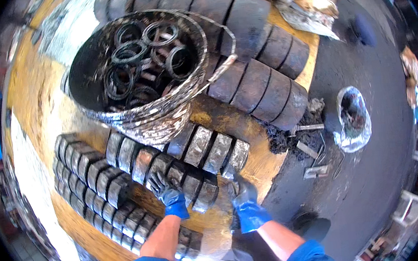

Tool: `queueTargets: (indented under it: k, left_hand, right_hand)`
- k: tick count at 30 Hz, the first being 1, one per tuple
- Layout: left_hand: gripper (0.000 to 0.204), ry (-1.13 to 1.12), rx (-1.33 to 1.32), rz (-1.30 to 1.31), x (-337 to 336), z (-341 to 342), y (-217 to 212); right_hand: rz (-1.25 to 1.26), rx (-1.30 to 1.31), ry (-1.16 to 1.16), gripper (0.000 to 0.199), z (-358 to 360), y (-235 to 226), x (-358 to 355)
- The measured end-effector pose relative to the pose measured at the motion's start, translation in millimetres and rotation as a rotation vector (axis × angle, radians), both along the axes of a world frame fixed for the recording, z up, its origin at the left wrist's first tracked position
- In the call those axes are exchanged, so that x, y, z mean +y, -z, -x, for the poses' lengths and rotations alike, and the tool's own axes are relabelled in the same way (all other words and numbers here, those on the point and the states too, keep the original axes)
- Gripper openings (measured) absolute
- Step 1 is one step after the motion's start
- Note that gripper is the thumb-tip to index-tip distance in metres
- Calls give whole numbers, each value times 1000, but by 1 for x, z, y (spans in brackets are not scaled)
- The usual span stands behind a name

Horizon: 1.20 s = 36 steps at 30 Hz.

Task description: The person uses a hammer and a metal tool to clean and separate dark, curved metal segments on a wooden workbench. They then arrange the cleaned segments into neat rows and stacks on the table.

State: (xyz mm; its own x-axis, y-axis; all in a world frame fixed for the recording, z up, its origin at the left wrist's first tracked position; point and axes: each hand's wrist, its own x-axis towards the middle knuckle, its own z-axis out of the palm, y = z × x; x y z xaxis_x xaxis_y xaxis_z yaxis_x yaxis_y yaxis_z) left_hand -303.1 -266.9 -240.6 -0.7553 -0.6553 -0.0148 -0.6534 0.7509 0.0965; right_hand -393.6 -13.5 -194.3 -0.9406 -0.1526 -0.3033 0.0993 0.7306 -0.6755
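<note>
left hand [167,195]: gloved in dark blue, resting on the near end of the middle row of metal blocks [172,166]. The fingers look curled down over one block's top edge, so I'd call it a grip on that block, though the glove hides how tight it is.

right hand [245,197]: same sort of glove, at the right end of that row, just by the desk's near right edge. Can't tell if the fingers are apart or together here, they blur into the dark block beside them.

step in hand: looks to me like both hands are working the near end of that block row, one piece being taken hold of or set into line.

next move: my guess is it needs a firm two-handed grip and a straight lift or slide, since these look heavy and sit tight against each other.

left rows [93,187]: more of the same blocks, packed side by side, left of the hands.

desk [29,97]: yellowish, worn, shiny patches.

bucket [142,112]: battered round metal one, just beyond the blocks, full of dark rings [134,54].

big cylinders [260,88]: dark, thick discs lying in rows to the right of and behind the bucket.

floor [374,175]: dark, off to the right, with scrap bits and a small silvery container [353,119].
</note>
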Motion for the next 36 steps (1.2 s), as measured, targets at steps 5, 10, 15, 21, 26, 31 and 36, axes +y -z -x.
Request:
queueTargets:
  k: [5, 10, 15, 21, 26, 31, 36]
  left_hand:
    - [74, -44, 92, 21, 5, -13, 22]
    - [71, -110, 73, -82, 6, -9, 11]
    - [70, -140, 181, -99, 4, -19, 18]
    - [64, -149, 301, -99, 2, -19, 11]
    - [63, -159, 389, 25, 8, -28, 22]
    - [59, -169, 322, 44, 11, -28, 42]
    - [53, -270, 396, -11, 33, -41, 15]
  right_hand:
    - [-200, 63, -514, 21, 107, 18, -3]
    - [-629, -31, -874, 31, 134, 45, -19]
    - [-670, -132, -876, 39, 146, 39, -33]
    - [-537, 55, -1042, 42, 164, 78, -14]
    - [-633, 58, -1384, 33, 181, 83, -20]
    - [-512, 159, -1549, 35, 189, 51, -25]
    - [-471, 25, -1464, 37, 172, 31, -28]
